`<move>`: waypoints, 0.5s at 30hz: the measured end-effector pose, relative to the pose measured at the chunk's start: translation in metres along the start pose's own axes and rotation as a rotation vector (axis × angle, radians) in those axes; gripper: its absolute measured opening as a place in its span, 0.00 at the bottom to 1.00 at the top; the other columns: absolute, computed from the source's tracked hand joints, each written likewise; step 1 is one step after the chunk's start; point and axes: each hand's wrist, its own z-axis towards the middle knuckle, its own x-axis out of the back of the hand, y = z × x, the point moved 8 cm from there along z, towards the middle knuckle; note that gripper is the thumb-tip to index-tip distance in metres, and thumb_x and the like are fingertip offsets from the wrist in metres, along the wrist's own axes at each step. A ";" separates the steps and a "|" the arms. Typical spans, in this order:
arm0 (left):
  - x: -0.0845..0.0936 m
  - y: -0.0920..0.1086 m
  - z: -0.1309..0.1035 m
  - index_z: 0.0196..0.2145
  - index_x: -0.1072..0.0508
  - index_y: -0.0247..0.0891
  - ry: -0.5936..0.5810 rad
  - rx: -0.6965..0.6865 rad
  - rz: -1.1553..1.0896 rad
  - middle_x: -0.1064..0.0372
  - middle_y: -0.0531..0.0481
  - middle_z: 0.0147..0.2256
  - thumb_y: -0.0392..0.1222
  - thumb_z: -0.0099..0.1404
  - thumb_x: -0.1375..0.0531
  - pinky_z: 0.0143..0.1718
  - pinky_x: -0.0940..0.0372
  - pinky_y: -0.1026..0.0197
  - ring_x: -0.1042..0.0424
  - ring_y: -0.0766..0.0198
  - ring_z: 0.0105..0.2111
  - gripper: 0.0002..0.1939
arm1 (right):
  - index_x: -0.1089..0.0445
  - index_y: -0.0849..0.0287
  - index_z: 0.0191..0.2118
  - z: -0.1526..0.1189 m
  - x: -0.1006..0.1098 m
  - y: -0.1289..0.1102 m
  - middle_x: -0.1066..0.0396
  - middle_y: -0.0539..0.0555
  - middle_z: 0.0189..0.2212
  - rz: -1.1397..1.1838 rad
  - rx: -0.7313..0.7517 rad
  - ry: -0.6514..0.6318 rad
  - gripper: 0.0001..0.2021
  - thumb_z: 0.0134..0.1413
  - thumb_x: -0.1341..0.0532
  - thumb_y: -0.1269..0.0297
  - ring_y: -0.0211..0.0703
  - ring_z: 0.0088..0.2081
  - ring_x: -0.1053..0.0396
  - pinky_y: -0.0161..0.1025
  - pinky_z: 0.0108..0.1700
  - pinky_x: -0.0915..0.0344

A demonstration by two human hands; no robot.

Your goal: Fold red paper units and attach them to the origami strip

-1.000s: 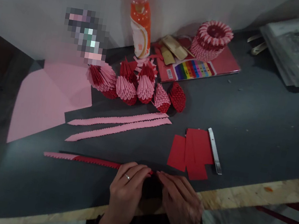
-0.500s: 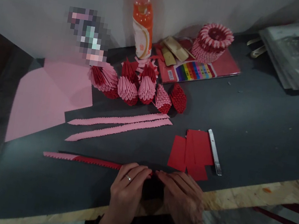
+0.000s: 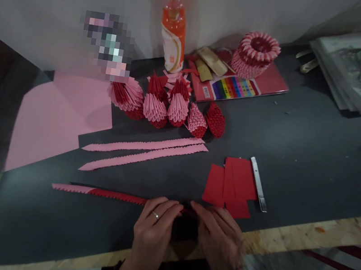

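My left hand (image 3: 155, 224), with a ring on one finger, closes over the right end of a long, thin chain of folded paper (image 3: 116, 195). This chain is red along most of its length and pink at its far left tip. Just to the right, my right hand (image 3: 220, 232) has its fingers bent together at the same end, where a bit of red paper shows between the hands. What its fingertips grip is hidden. Red paper slips (image 3: 240, 181) lie beyond the right hand, beside a slim metal cutter knife (image 3: 259, 184). Two pink paper chains (image 3: 144, 158) lie farther back.
Behind stand several folded red and pink paper pieces (image 3: 178, 107), an orange drink bottle (image 3: 173, 38) and a round paper vase (image 3: 255, 55) on a red packet (image 3: 274, 83). Pink sheets (image 3: 52, 119) lie left, stacked papers (image 3: 355, 71) right. A wooden edge (image 3: 289, 229) runs along the front.
My right hand's fingertips have shifted slightly around the chain's right end. My left hand and the chain stay in place. The view has tilted very slightly.
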 end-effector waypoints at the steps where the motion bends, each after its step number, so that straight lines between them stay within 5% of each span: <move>1: -0.001 0.000 0.000 0.49 0.13 0.44 -0.004 -0.005 0.000 0.08 0.54 0.43 0.30 0.78 0.37 0.53 0.15 0.54 0.12 0.57 0.45 0.14 | 0.16 0.47 0.52 0.000 0.000 -0.002 0.12 0.45 0.31 -0.026 0.015 -0.004 0.20 0.68 0.37 0.80 0.44 0.30 0.16 0.41 0.35 0.19; 9: 0.000 -0.001 0.000 0.49 0.14 0.42 -0.010 -0.052 -0.016 0.08 0.54 0.44 0.34 0.83 0.40 0.52 0.16 0.56 0.13 0.58 0.45 0.13 | 0.19 0.52 0.49 -0.002 -0.001 -0.022 0.09 0.50 0.37 -0.259 0.231 -0.071 0.16 0.74 0.43 0.76 0.44 0.36 0.14 0.43 0.38 0.19; 15: 0.000 0.000 0.001 0.50 0.15 0.43 -0.001 -0.042 -0.021 0.08 0.54 0.43 0.32 0.83 0.41 0.53 0.18 0.57 0.14 0.59 0.45 0.14 | 0.20 0.51 0.51 -0.003 -0.001 -0.019 0.09 0.47 0.38 -0.278 0.245 -0.102 0.16 0.75 0.42 0.77 0.41 0.36 0.14 0.41 0.39 0.19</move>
